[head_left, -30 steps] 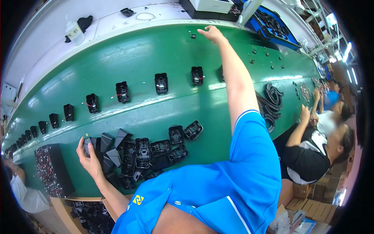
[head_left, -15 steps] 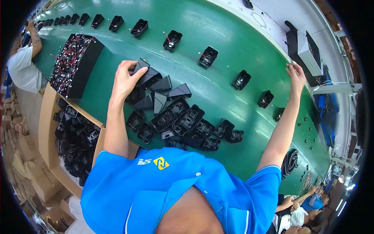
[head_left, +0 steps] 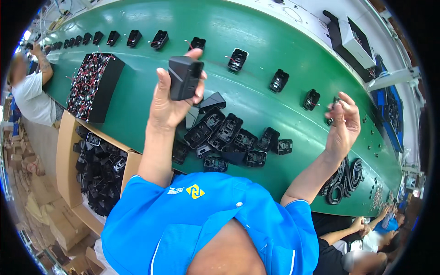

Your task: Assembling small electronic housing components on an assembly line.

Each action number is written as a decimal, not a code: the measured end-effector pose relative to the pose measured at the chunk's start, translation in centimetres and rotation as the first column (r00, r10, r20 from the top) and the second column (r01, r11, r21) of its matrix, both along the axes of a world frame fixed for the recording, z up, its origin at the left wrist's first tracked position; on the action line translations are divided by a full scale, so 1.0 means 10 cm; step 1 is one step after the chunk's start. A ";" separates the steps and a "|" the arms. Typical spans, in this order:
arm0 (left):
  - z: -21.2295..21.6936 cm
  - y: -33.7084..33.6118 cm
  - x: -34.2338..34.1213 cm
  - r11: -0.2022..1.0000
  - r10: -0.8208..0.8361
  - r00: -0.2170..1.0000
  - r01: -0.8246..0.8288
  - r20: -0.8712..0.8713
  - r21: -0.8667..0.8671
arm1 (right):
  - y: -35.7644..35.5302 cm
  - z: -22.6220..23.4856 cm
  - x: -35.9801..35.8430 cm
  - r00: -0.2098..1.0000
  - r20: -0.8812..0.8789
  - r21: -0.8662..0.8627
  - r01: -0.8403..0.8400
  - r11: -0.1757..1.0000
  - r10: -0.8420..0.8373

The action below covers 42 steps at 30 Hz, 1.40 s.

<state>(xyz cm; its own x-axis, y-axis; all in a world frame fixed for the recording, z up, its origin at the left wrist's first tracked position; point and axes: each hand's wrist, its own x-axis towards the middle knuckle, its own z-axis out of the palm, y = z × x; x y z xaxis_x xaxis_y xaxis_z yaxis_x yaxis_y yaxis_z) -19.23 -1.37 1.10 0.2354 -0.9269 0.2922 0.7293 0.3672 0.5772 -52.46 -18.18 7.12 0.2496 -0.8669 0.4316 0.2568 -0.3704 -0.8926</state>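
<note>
My left hand [head_left: 166, 107] is wrapped round a black plastic housing [head_left: 182, 79], raised above the bench with its ribbed outer side showing. Fingers and thumb of my right hand [head_left: 344, 130] pinch a small dark part [head_left: 337, 99], too small to name, over the right side of the bench. Between my arms lies a pile of similar black housings [head_left: 228, 128], some with their hollow side up and some overturned. Beyond my hands, a spaced row of black housings [head_left: 279, 80] crosses the green bench [head_left: 256, 110]; several have red wires in them.
A black bin [head_left: 110, 89] full of wired connectors stands at the left. Nearer is a cardboard box [head_left: 68, 158] of black parts. Coiled black strips [head_left: 333, 192] lie at the right, by scattered small parts. Co-workers sit at the left [head_left: 34, 98] and lower right [head_left: 339, 238].
My left hand has lifted a housing off the pile and brought it up closer. The right hand has drawn back from the far right edge and now shows a small dark part between its fingers.
</note>
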 end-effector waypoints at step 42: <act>0.25 -0.49 -1.34 0.944 0.105 0.937 -0.199 0.333 0.262 | 0.42 -0.50 0.78 0.858 -0.354 -0.651 0.060 0.757 -0.372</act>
<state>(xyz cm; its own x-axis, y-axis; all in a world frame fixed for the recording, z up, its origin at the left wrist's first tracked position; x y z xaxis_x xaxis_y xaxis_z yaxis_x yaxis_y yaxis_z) -32.64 -6.22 3.58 0.3218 -0.9415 0.0998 0.4448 0.2434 0.8619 -44.66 -13.99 2.14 0.3827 -0.5174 0.7654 -0.2577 -0.8554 -0.4493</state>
